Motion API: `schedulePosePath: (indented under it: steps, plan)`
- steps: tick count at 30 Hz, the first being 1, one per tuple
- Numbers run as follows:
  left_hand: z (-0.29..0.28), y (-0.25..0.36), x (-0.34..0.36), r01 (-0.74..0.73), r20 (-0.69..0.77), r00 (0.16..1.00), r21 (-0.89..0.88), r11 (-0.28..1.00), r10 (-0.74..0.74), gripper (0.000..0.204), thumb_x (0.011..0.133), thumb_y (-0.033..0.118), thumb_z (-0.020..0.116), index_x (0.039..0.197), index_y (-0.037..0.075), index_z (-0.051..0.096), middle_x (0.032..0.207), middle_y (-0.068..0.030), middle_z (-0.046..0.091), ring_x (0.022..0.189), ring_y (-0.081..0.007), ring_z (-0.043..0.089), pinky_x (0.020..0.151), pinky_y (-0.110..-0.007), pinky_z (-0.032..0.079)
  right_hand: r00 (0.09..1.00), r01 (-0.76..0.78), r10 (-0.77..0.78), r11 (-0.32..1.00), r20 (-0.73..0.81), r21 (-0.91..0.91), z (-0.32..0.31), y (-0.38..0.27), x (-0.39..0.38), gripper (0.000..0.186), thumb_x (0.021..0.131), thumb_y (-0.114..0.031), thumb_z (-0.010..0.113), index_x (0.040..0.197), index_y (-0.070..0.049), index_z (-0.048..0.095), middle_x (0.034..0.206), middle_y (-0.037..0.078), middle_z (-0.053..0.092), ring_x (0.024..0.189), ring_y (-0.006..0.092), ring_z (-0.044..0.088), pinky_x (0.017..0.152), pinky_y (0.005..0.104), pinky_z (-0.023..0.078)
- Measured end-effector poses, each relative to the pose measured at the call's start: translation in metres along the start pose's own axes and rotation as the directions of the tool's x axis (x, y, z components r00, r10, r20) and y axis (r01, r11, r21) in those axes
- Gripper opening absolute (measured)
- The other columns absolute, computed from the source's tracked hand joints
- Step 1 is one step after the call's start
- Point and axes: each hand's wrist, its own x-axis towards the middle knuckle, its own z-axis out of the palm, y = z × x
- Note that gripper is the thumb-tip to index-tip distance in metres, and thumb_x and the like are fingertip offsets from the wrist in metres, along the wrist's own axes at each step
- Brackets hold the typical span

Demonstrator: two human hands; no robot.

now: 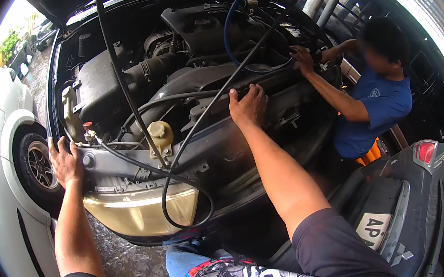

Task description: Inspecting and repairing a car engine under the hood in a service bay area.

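Observation:
My left hand (66, 161) rests with fingers spread on the left front corner of a car's engine bay, beside the end of the grey front panel (117, 157). My right hand (249, 106) lies farther along the same panel, its fingers apart over the inner edge. Neither hand holds anything that I can see. A black hose (125, 153) with a red-capped coupling (88, 126) runs from near my left hand and loops over the yellowed headlight (142, 209). Between my hands sits a yellowish fluid reservoir (160, 137).
A co-worker in a blue shirt (374, 102) reaches into the bay at the right. A dark prop rod (116, 57) rises at the left. A white car (11, 190) stands left, a dark grey car (421, 209) behind right. The engine cover (204, 28) lies deeper in.

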Motion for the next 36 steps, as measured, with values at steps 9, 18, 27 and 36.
schedulePosePath:
  steps: [9,18,27,36]
  plan:
    - [0.004,-0.003,0.002,-0.009,0.000,1.000,-0.003,1.000,0.009,0.045,0.099,0.042,0.048,0.136,0.017,0.052,0.156,-0.0100,0.030,0.140,-0.0339,0.035,0.109,-0.047,0.039,0.993,0.074,-0.064,0.992,0.095,-0.103,0.004,0.002,0.000,0.072,0.093,-0.046,0.053,0.138,0.008,0.043,0.147,0.028,0.040,0.140,0.0359,0.038,0.121,0.0467,0.020]
    - [0.002,0.001,0.000,-0.003,0.007,1.000,-0.003,1.000,0.003,0.046,0.099,0.042,0.048,0.137,0.017,0.052,0.156,-0.0096,0.030,0.140,-0.0344,0.034,0.110,-0.047,0.039,0.990,0.086,-0.072,0.989,0.119,-0.119,0.004,0.002,0.000,0.075,0.095,-0.047,0.050,0.141,0.011,0.039,0.150,0.030,0.036,0.144,0.0356,0.032,0.121,0.0462,0.018]
    - [0.008,-0.005,0.002,-0.022,-0.028,0.999,0.000,1.000,0.022,0.045,0.099,0.043,0.048,0.136,0.017,0.053,0.155,-0.0089,0.031,0.139,-0.0344,0.037,0.107,-0.048,0.041,0.988,0.062,-0.048,0.994,0.144,-0.094,0.004,0.000,0.001,0.075,0.094,-0.048,0.050,0.143,0.008,0.038,0.152,0.028,0.035,0.143,0.0357,0.033,0.121,0.0449,0.019]
    - [0.013,-0.009,0.004,-0.040,-0.044,0.998,0.025,0.999,0.041,0.046,0.099,0.044,0.047,0.136,0.018,0.053,0.155,-0.0081,0.031,0.138,-0.0343,0.038,0.106,-0.048,0.043,0.989,0.044,-0.032,0.996,0.146,-0.078,0.004,-0.001,0.002,0.075,0.094,-0.047,0.051,0.144,0.007,0.038,0.153,0.026,0.034,0.143,0.0352,0.034,0.120,0.0448,0.021]
